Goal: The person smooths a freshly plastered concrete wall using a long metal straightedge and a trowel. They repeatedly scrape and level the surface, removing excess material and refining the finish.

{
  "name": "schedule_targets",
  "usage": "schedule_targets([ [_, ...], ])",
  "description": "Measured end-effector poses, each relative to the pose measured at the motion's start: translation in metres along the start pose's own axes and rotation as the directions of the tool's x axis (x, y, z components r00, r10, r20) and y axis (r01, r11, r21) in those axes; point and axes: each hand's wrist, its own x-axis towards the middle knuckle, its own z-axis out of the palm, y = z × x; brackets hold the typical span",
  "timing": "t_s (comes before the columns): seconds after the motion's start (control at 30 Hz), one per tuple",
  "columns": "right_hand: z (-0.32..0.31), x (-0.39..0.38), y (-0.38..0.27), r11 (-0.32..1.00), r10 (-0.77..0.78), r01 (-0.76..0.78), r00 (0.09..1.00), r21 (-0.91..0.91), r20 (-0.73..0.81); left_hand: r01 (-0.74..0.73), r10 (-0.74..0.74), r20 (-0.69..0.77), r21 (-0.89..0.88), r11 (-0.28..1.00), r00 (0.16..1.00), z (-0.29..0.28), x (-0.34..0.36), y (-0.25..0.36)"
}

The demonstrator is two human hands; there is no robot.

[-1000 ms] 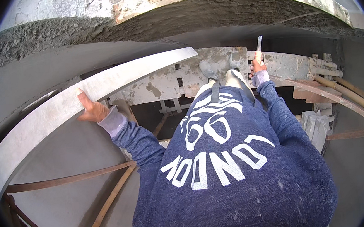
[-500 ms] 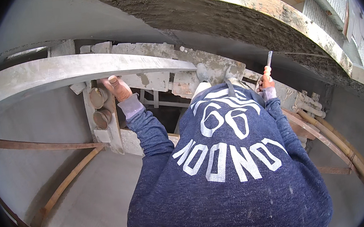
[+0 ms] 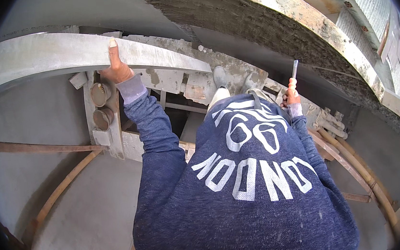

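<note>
Over planks, left hand grips a pale bar (long, smooth), right hand an orange-handled tool.

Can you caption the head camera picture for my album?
The left hand holds a long pale grey bar while the right hand grips an orange-handled tool.

We record the left hand reaching forward at left, thumb extended. Right hand, at right: fingers curled.

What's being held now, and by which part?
Left grip: long pale bar, at its lower edge. Right grip: slim tool, by its orange handle.
</note>
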Motion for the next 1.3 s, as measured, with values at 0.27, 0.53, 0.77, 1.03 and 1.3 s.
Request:
schedule_targets([
  [0.27, 0.004, 0.008, 0.019, 1.0, 0.015, -0.015, 0.999, -0.008, 0.04, 0.013, -0.021, 0.101, 0.075, 0.997, 0.995, 0.001, -0.018, -0.002],
  [0.53, 0.016, 0.003, -0.001, 0.998, -0.007, 0.01, 0.999, -0.055, 0.044, 0.241, -0.213, 0.338, -0.043, 0.97, 0.917, 0.011, -0.011, -0.029],
  [0.77, 0.021, 0.011, 0.007, 0.999, -0.026, 0.026, 1.0, 0.022, 0.016, 0.146, -0.125, 0.192, -0.099, 0.984, 0.973, 0.025, -0.018, -0.023],
  [1.03, 0.03, 0.004, 0.002, 0.999, -0.014, 0.015, 0.999, -0.035, 0.044, -0.036, 0.046, 0.094, -0.104, 0.994, 0.995, 0.032, 0.035, 0.069],
  [1.3, 0.027, 0.004, 0.002, 0.996, -0.029, 0.031, 0.999, -0.087, 0.03, -0.11, 0.119, -0.129, 0.079, 0.991, 0.984, -0.018, 0.074, 0.08],
])
